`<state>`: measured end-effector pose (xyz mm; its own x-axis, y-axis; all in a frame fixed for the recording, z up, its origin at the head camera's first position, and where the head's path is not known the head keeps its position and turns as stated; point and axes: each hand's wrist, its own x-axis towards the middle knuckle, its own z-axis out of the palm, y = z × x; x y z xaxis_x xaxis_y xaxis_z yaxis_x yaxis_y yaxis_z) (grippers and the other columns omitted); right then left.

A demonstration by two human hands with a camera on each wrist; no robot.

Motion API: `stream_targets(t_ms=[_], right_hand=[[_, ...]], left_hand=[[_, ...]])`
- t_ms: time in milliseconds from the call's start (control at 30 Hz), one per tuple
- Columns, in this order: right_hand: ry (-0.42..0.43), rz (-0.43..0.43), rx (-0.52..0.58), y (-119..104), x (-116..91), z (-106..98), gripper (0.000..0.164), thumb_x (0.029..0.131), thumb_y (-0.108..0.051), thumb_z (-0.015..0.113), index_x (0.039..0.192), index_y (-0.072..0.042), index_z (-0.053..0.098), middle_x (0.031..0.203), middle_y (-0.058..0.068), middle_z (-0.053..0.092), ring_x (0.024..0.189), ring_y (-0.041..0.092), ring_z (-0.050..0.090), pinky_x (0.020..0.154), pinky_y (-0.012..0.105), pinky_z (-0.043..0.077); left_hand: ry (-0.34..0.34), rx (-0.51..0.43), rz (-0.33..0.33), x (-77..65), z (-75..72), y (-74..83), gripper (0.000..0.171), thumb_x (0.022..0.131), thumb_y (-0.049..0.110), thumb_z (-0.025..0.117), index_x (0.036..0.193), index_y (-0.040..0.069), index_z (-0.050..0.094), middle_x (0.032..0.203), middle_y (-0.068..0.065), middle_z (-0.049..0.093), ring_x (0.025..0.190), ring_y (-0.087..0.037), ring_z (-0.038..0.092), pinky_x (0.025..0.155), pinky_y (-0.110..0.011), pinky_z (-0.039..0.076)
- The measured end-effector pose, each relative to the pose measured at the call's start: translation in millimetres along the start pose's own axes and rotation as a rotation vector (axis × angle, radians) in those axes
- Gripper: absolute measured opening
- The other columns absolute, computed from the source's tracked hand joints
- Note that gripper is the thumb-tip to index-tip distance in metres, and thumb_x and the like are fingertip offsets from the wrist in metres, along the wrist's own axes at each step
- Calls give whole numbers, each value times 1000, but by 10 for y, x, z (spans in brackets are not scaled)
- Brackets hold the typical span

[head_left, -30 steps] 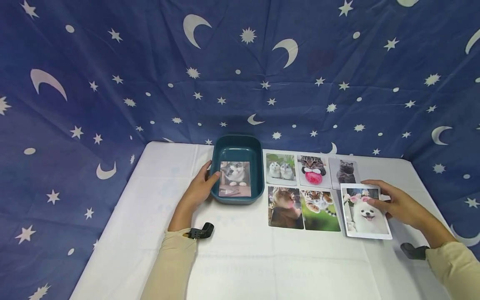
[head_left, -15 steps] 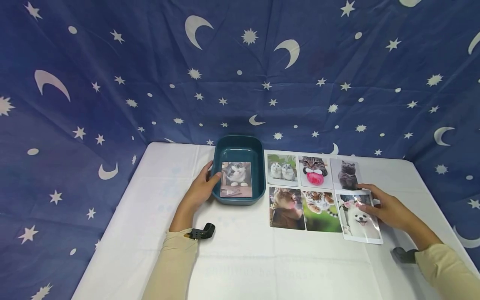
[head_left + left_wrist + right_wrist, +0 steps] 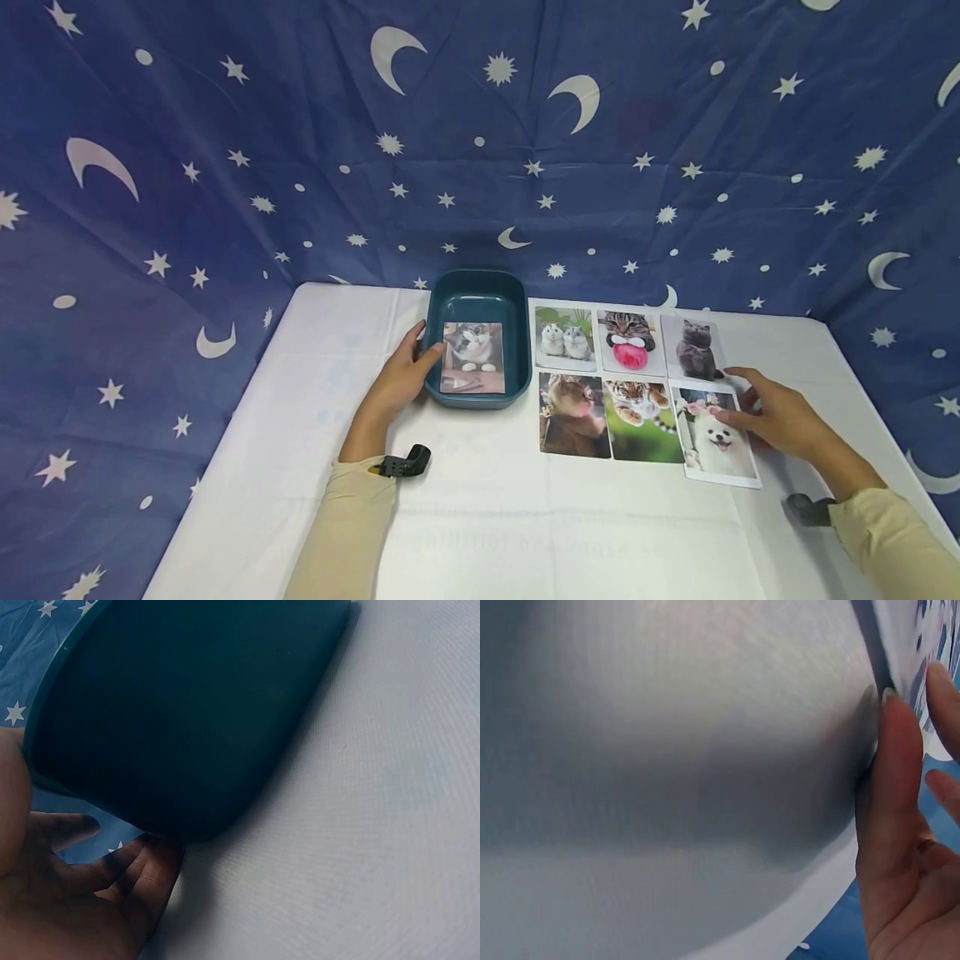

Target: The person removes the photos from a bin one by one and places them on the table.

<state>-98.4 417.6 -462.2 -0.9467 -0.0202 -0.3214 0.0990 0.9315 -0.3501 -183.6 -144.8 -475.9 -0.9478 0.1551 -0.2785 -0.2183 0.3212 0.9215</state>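
My left hand point(image 3: 400, 375) holds the near-left side of a dark teal tub point(image 3: 516, 388), thumb over the rim and fingers against its outer wall point(image 3: 187, 727). Inside the tub leans a photo card of a grey-and-white cat point(image 3: 472, 358). At the right, my right hand point(image 3: 776, 417) pinches the right edge of a photo card of a white dog point(image 3: 720, 450), thumb on its face. That card lies beside the tiger card point(image 3: 645, 429), below the grey cat card point(image 3: 695, 350). In the right wrist view, a fingertip point(image 3: 898, 727) is at the card's edge, close to the tablecloth.
More photo cards lie in two rows: hamsters point(image 3: 566, 340), a tabby with a pink ball point(image 3: 630, 343) and a brown animal point(image 3: 574, 417). A white cloth point(image 3: 570, 533) covers the table. Behind hangs a blue curtain point(image 3: 465, 108) with moons and stars.
My right hand has moved left and lowered the dog card into the near row, against the tiger card. It uncovers more of the grey cat card. The left hand and tub stay put.
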Motion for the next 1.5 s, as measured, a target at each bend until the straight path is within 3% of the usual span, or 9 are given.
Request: stream_targets(t_ms=[167,300,433,667,867,1000,1267,1500], right_hand=[[80,-36,13,-96,5,-72,93,93,-50,71,156,2,26,103,24,60,61,15,62,53,32,49],[129,-98,87,-406,103,-181,82,97,-44,69,155,-1,31,102,19,58,62,18,64,52,33,55],[123,-190,209,-896,290,-307,70,98,-39,70,154,-10,39,105,16,58,74,25,70,59,34,61],[2,-357,443,-1959,706,-427,61,97,-41,70,151,-25,46,115,12,60,96,26,71,76,38,63],[-63,-517,427,-2788,1078,-388,49,97,-36,71,142,-21,57,111,9,62,92,24,66,80,36,60],[-100,-573,407,-3186,1292,-266,41,96,-35,74,132,-17,67,109,6,64,92,24,63,83,38,53],[-262,-450,472,-3595,1645,83,42,91,-39,78,124,-13,72,118,5,65,111,23,57,102,41,49],[-320,-284,389,-3683,1746,322,53,87,-51,79,125,-14,70,134,6,65,126,26,57,111,46,47]], left_hand=[[-10,0,2,8,2,8,74,105,45,54,165,28,15,168,-14,28,155,-31,28,127,-52,22],[-13,3,-11,12,-1,8,74,105,44,54,165,29,14,168,-14,26,156,-32,26,126,-53,22],[-10,3,-22,6,-2,4,73,106,44,53,165,30,14,169,-14,23,157,-31,24,127,-52,21],[-1,12,-19,6,0,0,74,105,46,54,165,30,15,169,-13,24,157,-30,24,126,-52,22],[11,9,-4,9,-5,-3,73,105,45,54,165,28,16,168,-15,27,156,-30,27,127,-51,22],[4,5,-7,11,-4,2,74,105,46,55,165,27,16,167,-15,29,155,-31,28,126,-52,23],[-19,-15,2,24,-9,10,74,105,45,54,165,27,15,166,-16,31,153,-32,33,125,-53,25],[-23,-30,-6,12,-26,11,74,105,44,54,165,27,14,167,-17,28,154,-33,30,125,-53,26]])
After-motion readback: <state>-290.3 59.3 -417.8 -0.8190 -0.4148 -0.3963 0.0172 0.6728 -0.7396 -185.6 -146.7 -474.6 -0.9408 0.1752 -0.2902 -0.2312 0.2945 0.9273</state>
